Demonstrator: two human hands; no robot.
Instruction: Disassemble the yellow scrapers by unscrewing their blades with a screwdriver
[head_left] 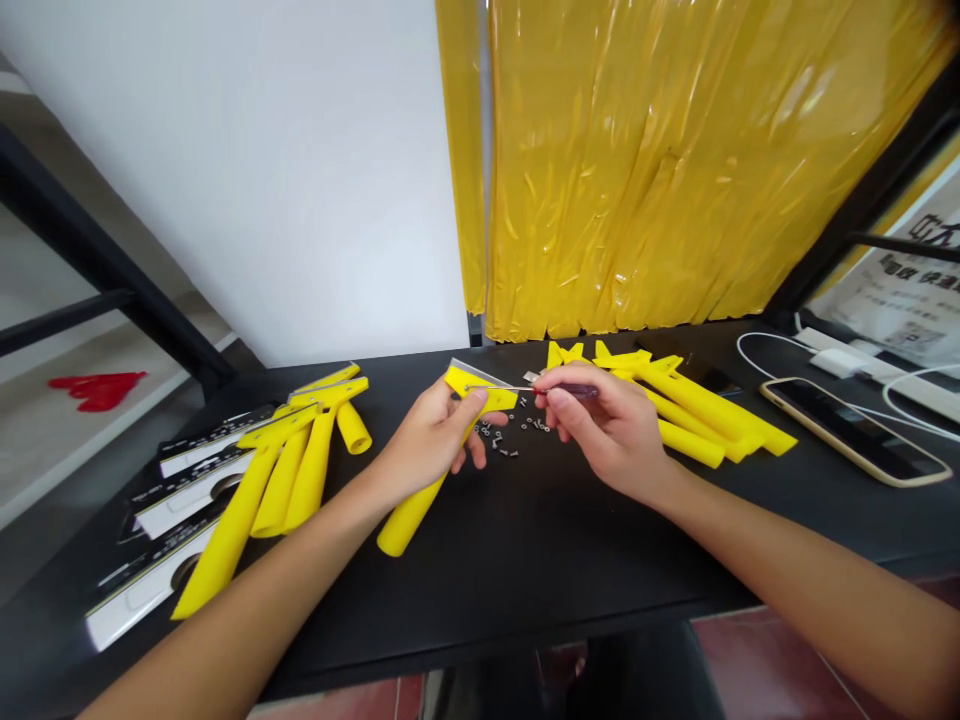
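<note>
My left hand (427, 435) grips a yellow plastic scraper handle (412, 515) whose flat head (480, 392) carries a metal blade (472, 372) along its far edge. My right hand (604, 425) pinches a thin screwdriver (570, 390) with a dark purple grip, and its steel shaft reaches across to the yellow head. Small dark screws and nuts (510, 430) lie scattered on the black table just below both hands. Whether the shaft tip sits in a screw is hidden at this size.
Yellow handles (311, 470) and white-and-black packaged blades (191, 505) lie at the left; more yellow handles (697, 415) lie at the right. A smartphone (855, 430) with a white cable sits at the far right. A yellow plastic sheet (637, 170) hangs behind the table.
</note>
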